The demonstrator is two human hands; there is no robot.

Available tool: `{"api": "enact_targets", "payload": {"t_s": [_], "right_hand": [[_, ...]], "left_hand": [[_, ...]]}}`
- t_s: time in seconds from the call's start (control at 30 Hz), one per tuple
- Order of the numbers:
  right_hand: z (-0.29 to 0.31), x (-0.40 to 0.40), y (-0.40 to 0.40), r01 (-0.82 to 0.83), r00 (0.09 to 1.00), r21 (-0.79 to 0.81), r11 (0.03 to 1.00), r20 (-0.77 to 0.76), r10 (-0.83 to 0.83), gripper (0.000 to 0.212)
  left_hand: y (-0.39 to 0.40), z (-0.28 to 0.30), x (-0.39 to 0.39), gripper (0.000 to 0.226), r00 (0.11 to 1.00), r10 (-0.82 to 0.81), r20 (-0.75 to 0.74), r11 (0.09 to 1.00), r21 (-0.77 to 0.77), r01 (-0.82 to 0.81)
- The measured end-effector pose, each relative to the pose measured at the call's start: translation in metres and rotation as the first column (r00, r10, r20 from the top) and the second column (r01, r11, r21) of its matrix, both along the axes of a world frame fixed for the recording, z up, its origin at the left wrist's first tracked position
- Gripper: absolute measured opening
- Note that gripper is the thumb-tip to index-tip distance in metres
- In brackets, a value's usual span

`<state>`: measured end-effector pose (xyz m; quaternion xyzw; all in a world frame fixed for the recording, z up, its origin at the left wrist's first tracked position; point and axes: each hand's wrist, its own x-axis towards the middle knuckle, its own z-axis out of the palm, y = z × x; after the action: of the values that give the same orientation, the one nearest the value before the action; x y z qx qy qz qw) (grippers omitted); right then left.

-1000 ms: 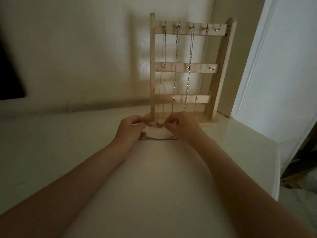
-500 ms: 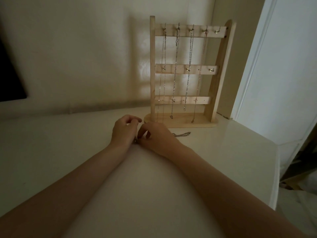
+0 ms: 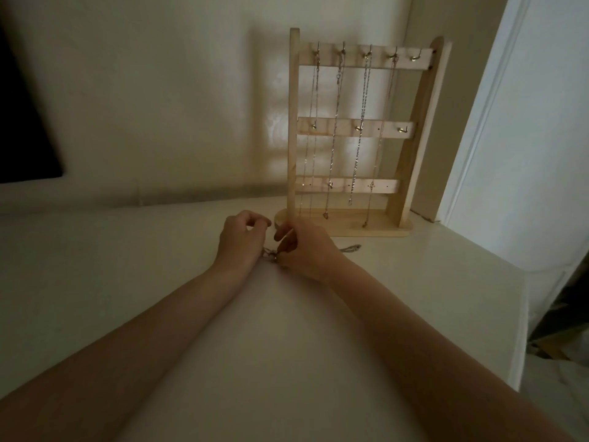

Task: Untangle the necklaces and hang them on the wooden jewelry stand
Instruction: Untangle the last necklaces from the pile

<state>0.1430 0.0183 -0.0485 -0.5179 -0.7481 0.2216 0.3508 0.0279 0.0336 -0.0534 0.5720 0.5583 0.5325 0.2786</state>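
left hand (image 3: 243, 239) and right hand (image 3: 302, 247) both pinch a thin silver chain necklace (image 3: 271, 252) on the white tabletop (image 3: 127, 266); its tail lies right of the right hand. pale wooden jewelry stand (image 3: 360, 135) behind: four chains hung, rightmost top hook free. looks like one left.

Nothing readable is showing anywhere: no text, label, brand, number or sign on the wooden jewelry stand (image 3: 357, 132) just beyond the hands, nor on the white table (image 3: 95, 266) under them.
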Motion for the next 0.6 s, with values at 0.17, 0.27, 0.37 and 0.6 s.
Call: {"api": "enact_targets", "payload": {"t_s": [0.17,0.27,0.37,0.6], "right_hand": [[0.005,0.004,0.001,0.011,0.996,-0.011,1.000,0.090,-0.010,0.030],[0.005,0.009,0.000,-0.008,0.998,-0.034,0.999,0.068,0.011,0.024],[0.009,0.018,-0.001,0.014,0.989,-0.067,0.998,-0.143,-0.024,0.021],[0.025,0.038,-0.006,-0.010,0.856,-0.228,0.974,-0.505,-0.109,0.013]], "left_hand": [[-0.001,-0.002,0.003,0.010,0.984,-0.089,-0.152,0.996,0.006,0.091],[0.000,-0.003,0.002,0.010,0.979,-0.094,-0.182,0.995,0.012,0.098],[-0.001,-0.001,0.001,0.010,0.979,-0.128,-0.158,0.991,0.014,0.132],[-0.012,0.003,0.002,0.005,0.942,-0.323,-0.089,0.943,0.049,0.329]]}}
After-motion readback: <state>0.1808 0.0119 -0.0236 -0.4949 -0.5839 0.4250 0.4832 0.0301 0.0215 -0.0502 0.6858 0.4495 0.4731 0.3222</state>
